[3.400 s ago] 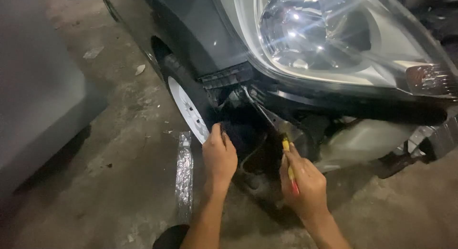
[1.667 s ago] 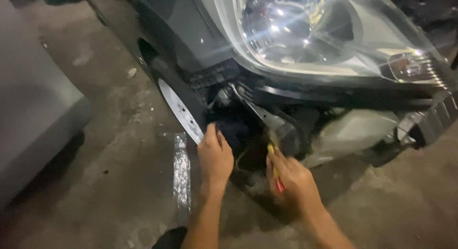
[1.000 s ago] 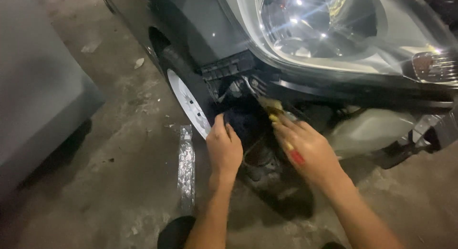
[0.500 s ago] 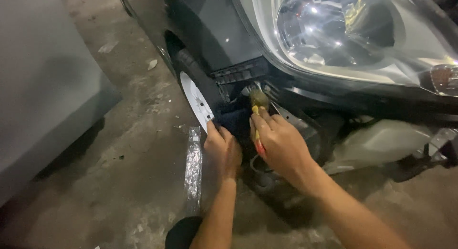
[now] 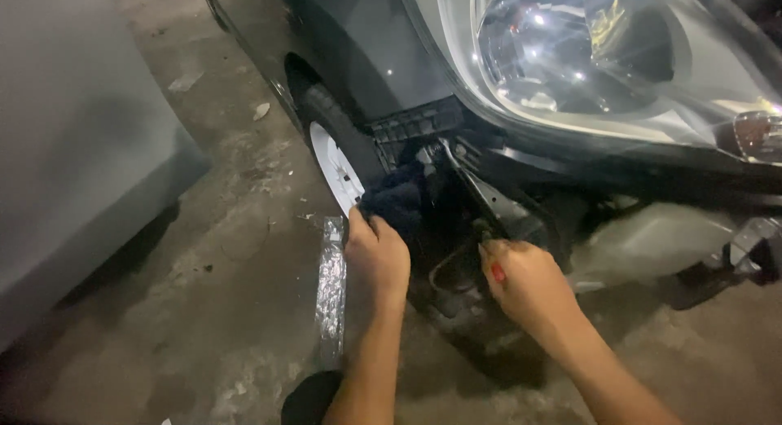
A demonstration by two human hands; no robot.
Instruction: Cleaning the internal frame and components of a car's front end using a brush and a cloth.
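Nearest the camera, the left hand (image 5: 376, 258) gripped a dark cloth (image 5: 397, 203) beside the white wheel (image 5: 338, 166). Well apart from it, the right hand (image 5: 525, 282) was closed around a red-handled tool (image 5: 494, 268), probably a screwdriver; its tip was lost in the dark cavity (image 5: 456, 229) under the headlight (image 5: 603, 54), itself cut off above.

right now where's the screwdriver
In the head view its red handle sits in the right hand, right of centre, below the headlight in the open front corner of the car, with the left hand beside it near the white wheel.
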